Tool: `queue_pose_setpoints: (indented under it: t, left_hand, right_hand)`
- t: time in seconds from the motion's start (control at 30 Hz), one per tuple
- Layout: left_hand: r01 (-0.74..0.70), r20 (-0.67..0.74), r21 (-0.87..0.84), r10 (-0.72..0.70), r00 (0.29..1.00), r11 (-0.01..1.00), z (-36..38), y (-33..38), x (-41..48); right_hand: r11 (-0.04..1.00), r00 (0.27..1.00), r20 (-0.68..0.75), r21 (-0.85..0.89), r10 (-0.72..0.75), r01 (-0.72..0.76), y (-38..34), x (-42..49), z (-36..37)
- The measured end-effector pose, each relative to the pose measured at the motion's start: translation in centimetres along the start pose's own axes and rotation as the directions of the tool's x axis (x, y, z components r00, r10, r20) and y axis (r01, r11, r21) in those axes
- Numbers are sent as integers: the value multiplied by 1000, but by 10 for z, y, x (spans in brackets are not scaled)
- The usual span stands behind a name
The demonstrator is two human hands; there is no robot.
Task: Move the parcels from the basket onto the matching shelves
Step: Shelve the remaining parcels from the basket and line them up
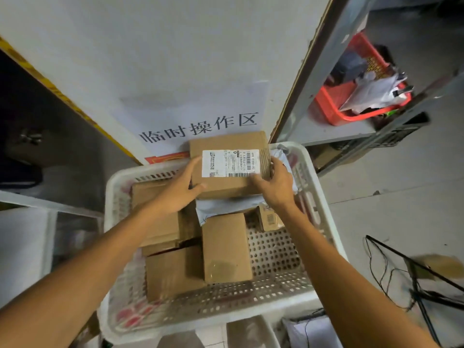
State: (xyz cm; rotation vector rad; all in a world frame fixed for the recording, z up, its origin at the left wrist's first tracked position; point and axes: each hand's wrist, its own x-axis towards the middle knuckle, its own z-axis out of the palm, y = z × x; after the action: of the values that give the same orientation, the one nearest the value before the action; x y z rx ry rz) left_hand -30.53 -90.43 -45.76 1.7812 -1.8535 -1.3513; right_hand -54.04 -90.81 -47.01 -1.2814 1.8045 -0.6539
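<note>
Holding one labelled parcel (pixel 229 163) above the far end of the white basket (pixel 322 194).
The left hand (pixel 179 190) grips the box's left edge and the right hand (pixel 275 187) clasps its right edge, fingers curled round the side. Below it in the basket lie a grey mailer bag (pixel 226 205) and several brown cardboard boxes (pixel 227 249). A red basket (pixel 334 96) sits on the shelf (pixel 313 131) to the right.

Parcel depot / courier sorting room. White basket (pixel 324 197) full of cardboard parcels (pixel 226 249), and one labelled parcel (pixel 226 143) carries a barcode waybill. Steel shelving (pixel 324 131) holds a red basket (pixel 331 96) of poly mailers (pixel 371 94); printed sign (pixel 198 126) reads 临时操作区.
</note>
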Motion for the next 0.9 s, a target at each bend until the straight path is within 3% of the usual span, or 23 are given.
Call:
queue_pose_setpoints:
  t: [0.1,0.27,0.37,0.6,0.9]
  left_hand:
    - [107,-21,-227,-115,993,968,3,-5,4]
    - [198,-4,-438,-223,975,877,19,-4,-4]
    - [233,-21,-482,-277,961,845,27,-6,-20]
    - [217,-51,-553,-293,955,804,41,-9,-62]
    - [104,-220,-530,-255,942,841,16,-12,-114]
  right_hand:
    - [972,998,47,232,39,-49,7,7,3]
    - [914,1000,17,406,-2,-6,25,-4,10]
    - [903,1000,16,430,-26,17,32,-17,12]
    - [857,990,141,508,25,-94,32,-47,3]
    - [848,998,62,530,-18,-18,-1,-101,5]
